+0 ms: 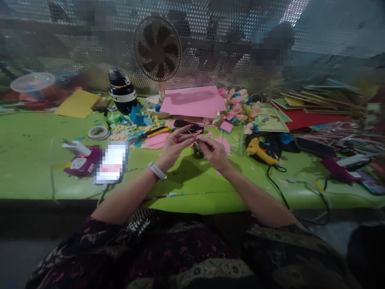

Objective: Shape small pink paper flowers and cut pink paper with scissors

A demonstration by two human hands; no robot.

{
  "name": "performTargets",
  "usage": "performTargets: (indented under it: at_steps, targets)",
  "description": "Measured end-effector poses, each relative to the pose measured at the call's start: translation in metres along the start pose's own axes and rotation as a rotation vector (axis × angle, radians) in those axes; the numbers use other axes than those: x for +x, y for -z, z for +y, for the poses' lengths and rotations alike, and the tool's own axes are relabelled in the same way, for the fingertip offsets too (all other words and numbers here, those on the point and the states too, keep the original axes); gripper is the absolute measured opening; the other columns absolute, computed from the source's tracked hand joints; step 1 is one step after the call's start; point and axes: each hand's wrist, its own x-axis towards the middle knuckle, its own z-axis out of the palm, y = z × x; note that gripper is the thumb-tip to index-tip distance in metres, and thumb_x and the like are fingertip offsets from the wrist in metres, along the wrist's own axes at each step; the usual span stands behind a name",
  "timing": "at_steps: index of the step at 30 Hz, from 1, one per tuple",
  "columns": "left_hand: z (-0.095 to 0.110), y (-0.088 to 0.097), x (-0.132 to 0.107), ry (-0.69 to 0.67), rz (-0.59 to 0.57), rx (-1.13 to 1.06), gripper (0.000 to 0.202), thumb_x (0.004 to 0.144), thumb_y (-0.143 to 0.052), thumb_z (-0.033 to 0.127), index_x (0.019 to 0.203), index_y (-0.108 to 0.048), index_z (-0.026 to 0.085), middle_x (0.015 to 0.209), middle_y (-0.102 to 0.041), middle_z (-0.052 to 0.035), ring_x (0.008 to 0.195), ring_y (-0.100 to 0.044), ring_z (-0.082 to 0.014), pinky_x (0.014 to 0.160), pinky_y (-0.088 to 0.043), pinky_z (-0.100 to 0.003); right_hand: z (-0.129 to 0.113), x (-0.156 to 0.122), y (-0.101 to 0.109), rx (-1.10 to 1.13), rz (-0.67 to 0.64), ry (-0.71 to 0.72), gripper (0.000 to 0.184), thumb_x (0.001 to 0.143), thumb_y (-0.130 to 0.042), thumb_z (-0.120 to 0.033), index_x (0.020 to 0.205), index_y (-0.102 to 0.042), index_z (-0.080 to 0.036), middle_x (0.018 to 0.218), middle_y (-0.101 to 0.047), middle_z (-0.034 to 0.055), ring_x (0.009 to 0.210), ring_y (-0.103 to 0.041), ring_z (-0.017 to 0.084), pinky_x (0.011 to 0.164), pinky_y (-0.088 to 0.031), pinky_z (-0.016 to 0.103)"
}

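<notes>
Over the middle of the green table, my left hand point(175, 146) and my right hand point(213, 150) meet at the fingertips. Between them is a small pink paper piece point(196, 134), pinched by thumb and finger on both sides. Its exact shape is too small to make out. Some fingers of my left hand stretch out past the pinch. Dark scissor handles point(197, 151) seem to lie just below the hands, partly covered. Pink paper sheets point(155, 141) rest by my left hand, and a dark phone-like object point(189, 126) lies behind the fingers.
Coloured paper scraps point(126, 130), a tape roll point(98, 132) and a bright phone point(111, 162) lie left, near a purple power socket point(80, 164). A yellow glue gun point(261, 151) with its cord is right. Behind stand a fan point(158, 50), black bottle point(122, 94) and paper flowers point(239, 105).
</notes>
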Motion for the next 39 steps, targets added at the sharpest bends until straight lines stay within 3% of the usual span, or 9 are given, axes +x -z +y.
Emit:
performTargets:
  at_steps: [12,21,30,33,36,39]
  targets:
    - [-0.001,-0.0013,-0.0008,-0.019,-0.029,-0.038,0.054,0.072,-0.088,0.033,0.122,-0.071,0.023,0.11,-0.079,-0.008,0.11,-0.074,-0.0244,0.099,-0.058,-0.039,-0.003,-0.0003,0.0008,0.017,-0.039,0.065,0.034,0.094,-0.061,-0.052,0.095,-0.072,-0.02,0.078,-0.065,0.0037,0.067,-0.059,0.015,0.058,-0.047,0.028]
    - [0.0007,-0.0058,-0.0013,-0.052,0.056,-0.071,0.046,0.069,-0.09,0.03,0.111,-0.075,0.02,0.101,-0.081,-0.0082,0.102,-0.076,-0.0228,0.098,-0.058,-0.039,-0.0017,-0.0006,-0.0012,0.02,-0.031,0.082,0.034,0.095,-0.06,-0.052,0.095,-0.072,-0.02,0.072,-0.062,0.0023,0.064,-0.056,0.015,0.055,-0.043,0.027]
    - [-0.0006,-0.0044,0.0001,-0.119,0.137,-0.008,0.042,0.064,-0.093,0.031,0.1,-0.074,0.019,0.083,-0.079,-0.0037,0.079,-0.076,-0.0168,0.079,-0.061,-0.031,-0.0038,-0.0019,-0.0029,0.016,-0.046,0.068,0.027,0.094,-0.062,-0.044,0.104,-0.071,-0.02,0.075,-0.063,0.0011,0.062,-0.056,0.014,0.055,-0.043,0.026]
    - [-0.002,-0.0035,0.0005,-0.164,0.151,0.04,0.043,0.065,-0.092,0.033,0.101,-0.072,0.018,0.077,-0.076,-0.0014,0.073,-0.074,-0.0145,0.074,-0.06,-0.028,-0.0022,-0.0014,-0.0044,0.01,-0.027,0.102,0.026,0.093,-0.065,-0.043,0.106,-0.07,-0.021,0.086,-0.069,0.0037,0.072,-0.062,0.016,0.063,-0.049,0.029]
    - [-0.0035,-0.0032,0.0003,-0.187,0.142,0.064,0.043,0.066,-0.092,0.034,0.101,-0.071,0.019,0.08,-0.077,-0.0018,0.075,-0.074,-0.0147,0.075,-0.06,-0.028,0.0003,-0.0006,-0.0039,-0.027,0.0,0.147,0.025,0.095,-0.062,-0.043,0.102,-0.072,-0.021,0.09,-0.071,0.0057,0.08,-0.066,0.019,0.072,-0.052,0.032]
    - [-0.0048,-0.0032,0.0005,-0.208,0.119,0.068,0.041,0.069,-0.09,0.036,0.101,-0.072,0.02,0.089,-0.079,-0.0046,0.084,-0.076,-0.0176,0.079,-0.061,-0.031,0.0006,-0.0004,-0.0018,-0.043,-0.001,0.138,0.028,0.097,-0.058,-0.044,0.101,-0.073,-0.02,0.08,-0.069,0.0037,0.069,-0.062,0.017,0.064,-0.049,0.03]
